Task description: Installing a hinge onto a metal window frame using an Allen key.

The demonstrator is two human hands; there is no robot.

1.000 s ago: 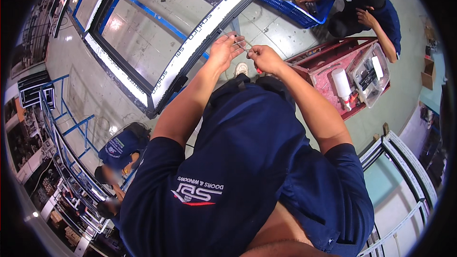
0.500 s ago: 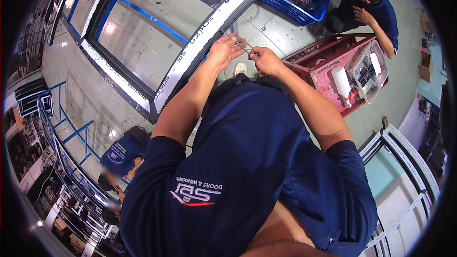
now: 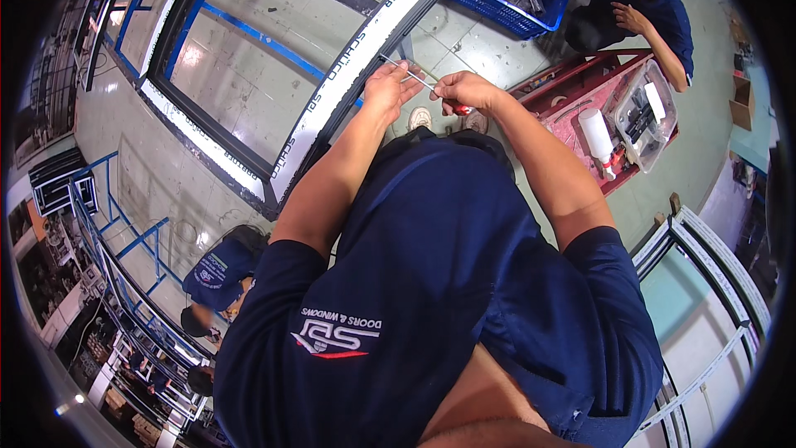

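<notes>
My right hand point(image 3: 464, 91) is closed around the red handle point(image 3: 458, 107) of a screwdriver. Its thin metal shaft point(image 3: 424, 83) slants up and left, toward the edge of a large dark frame point(image 3: 365, 75) faced with printed white film. My left hand point(image 3: 387, 93) is beside that frame edge, thumb and fingers curled about the shaft near its far end. The tip appears to meet the frame's dark side, but what it touches is too small to make out.
At upper right a co-worker point(image 3: 638, 0) crouches by a blue basket point(image 3: 518, 25) of bagged parts. A red cart point(image 3: 572, 112) on my right bears a white bottle point(image 3: 594, 134) and a clear bin point(image 3: 643, 129). Another person point(image 3: 220, 274) is low at left. More frames point(image 3: 721, 282) stand lower right.
My right hand has turned and shifted slightly right, so the red handle now shows. The screwdriver's shaft lies straighter toward the frame. The co-worker's hand has moved to the basket's far side.
</notes>
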